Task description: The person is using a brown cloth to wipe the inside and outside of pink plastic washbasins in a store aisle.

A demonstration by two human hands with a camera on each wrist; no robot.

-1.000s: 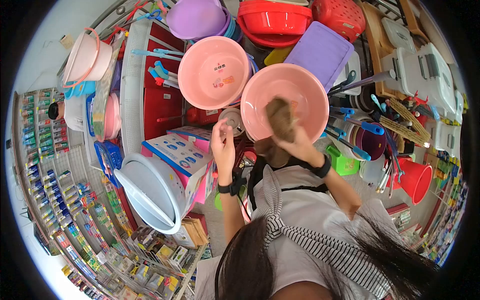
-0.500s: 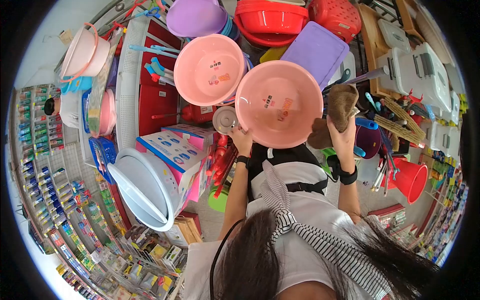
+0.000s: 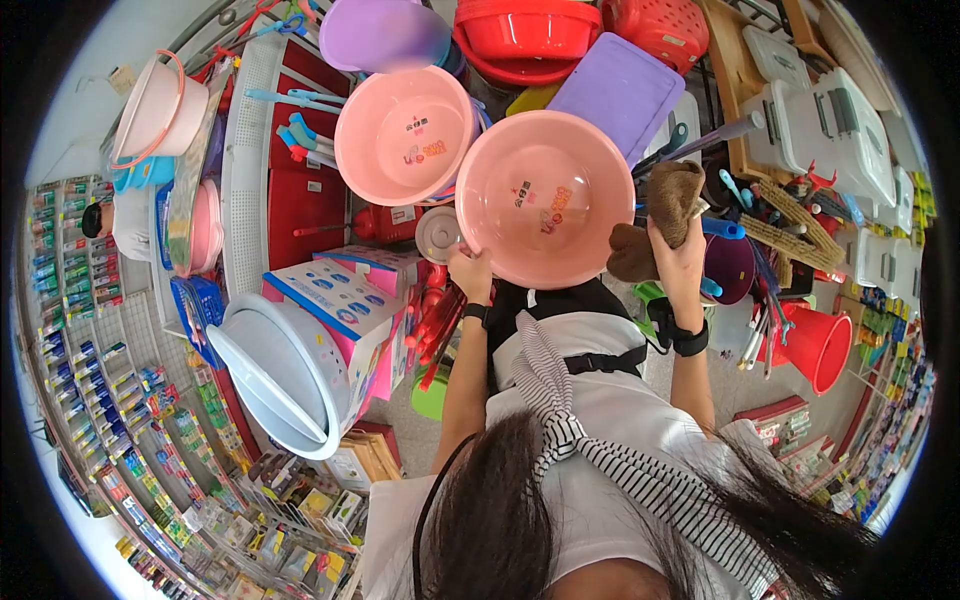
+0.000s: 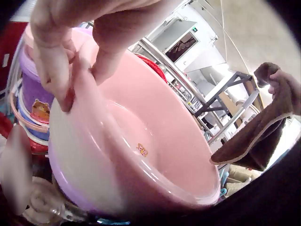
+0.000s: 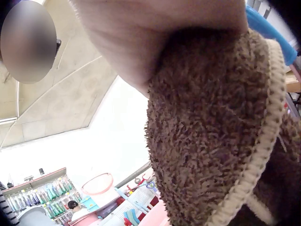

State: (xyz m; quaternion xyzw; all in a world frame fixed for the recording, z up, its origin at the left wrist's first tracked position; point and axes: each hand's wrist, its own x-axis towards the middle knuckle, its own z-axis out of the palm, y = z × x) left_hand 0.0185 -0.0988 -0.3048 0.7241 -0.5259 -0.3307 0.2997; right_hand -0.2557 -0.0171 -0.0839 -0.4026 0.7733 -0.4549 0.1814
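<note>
My left hand (image 3: 470, 273) pinches the rim of a pink plastic basin (image 3: 548, 262) at its near left side. In the left wrist view the thumb and fingers straddle that rim (image 4: 84, 87), and the basin's inside shows small printed characters. A brown cloth with a pale stitched edge (image 3: 672, 200) is bunched in my right hand (image 3: 682, 265), just right of the basin. Part of the cloth (image 4: 261, 132) hangs down by the basin's far rim in the left wrist view. Close up, the cloth (image 5: 207, 127) fills much of the right wrist view beneath the palm.
A second pink basin (image 3: 400, 170) stands beside the held one at the left. Behind are red basins (image 3: 530, 30) and a purple lid (image 3: 620, 95). Brushes and mop handles crowd the right, near a red bucket (image 3: 820, 350). A pale blue tub (image 3: 325, 370) and boxes stand left.
A second ago the right hand held the cloth over the basin's inside; it has moved right, outside the rim. The left hand has come from free air to grip the basin's rim.
</note>
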